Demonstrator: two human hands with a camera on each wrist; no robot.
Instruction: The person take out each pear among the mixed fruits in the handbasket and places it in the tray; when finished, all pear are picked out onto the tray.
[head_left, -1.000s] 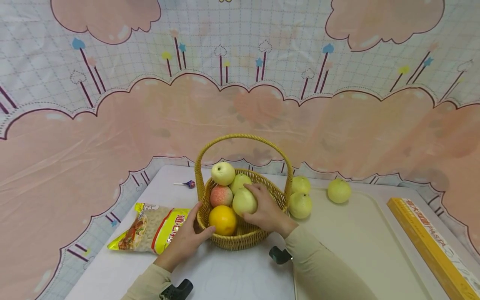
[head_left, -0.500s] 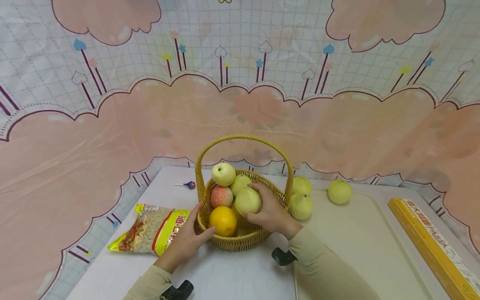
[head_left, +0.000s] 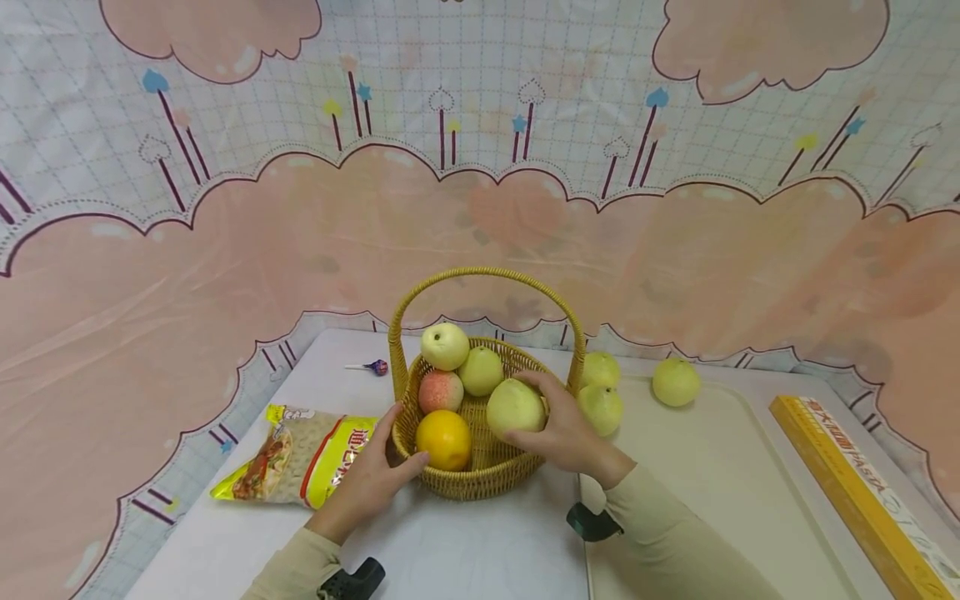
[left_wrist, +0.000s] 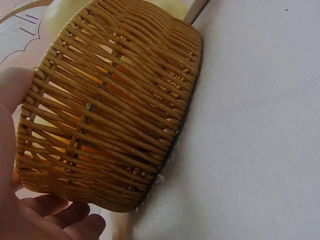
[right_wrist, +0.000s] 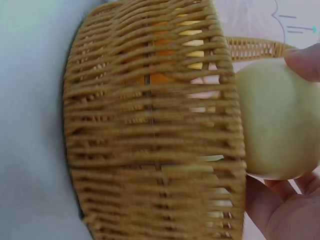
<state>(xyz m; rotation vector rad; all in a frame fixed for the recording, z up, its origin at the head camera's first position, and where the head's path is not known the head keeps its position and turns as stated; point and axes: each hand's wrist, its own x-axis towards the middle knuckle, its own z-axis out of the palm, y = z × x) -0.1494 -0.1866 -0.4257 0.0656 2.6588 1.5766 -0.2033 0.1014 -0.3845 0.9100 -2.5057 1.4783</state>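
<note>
A wicker basket [head_left: 480, 486] with a tall hooped handle stands on the white table. Its left rim is held by my left hand [head_left: 372, 477], thumb at the front and fingers along the side; the left wrist view has this hand [left_wrist: 30, 210] against the weave. My right hand [head_left: 566, 429] grips a pale green pear [head_left: 516, 408] over the basket's right side. From the right wrist, the pear [right_wrist: 277, 120] appears at rim height, thumb and fingers around it. Inside the basket are an orange [head_left: 443, 440], a pinkish peach [head_left: 440, 392] and two more pears [head_left: 481, 371], one propped high at the back left.
Left of the basket lie a yellow bag of pasta [head_left: 300, 458] and a lollipop [head_left: 377, 367]. Two pears [head_left: 599, 408] stand against its right side. A third pear [head_left: 676, 382] sits on a cream tray [head_left: 697, 500]. A long yellow pasta box [head_left: 855, 492] lies far right.
My right hand has carried its pear to the right, away from the back pear, which now shows fully, along with more of the basket's floor. My left hand has stayed at the rim.
</note>
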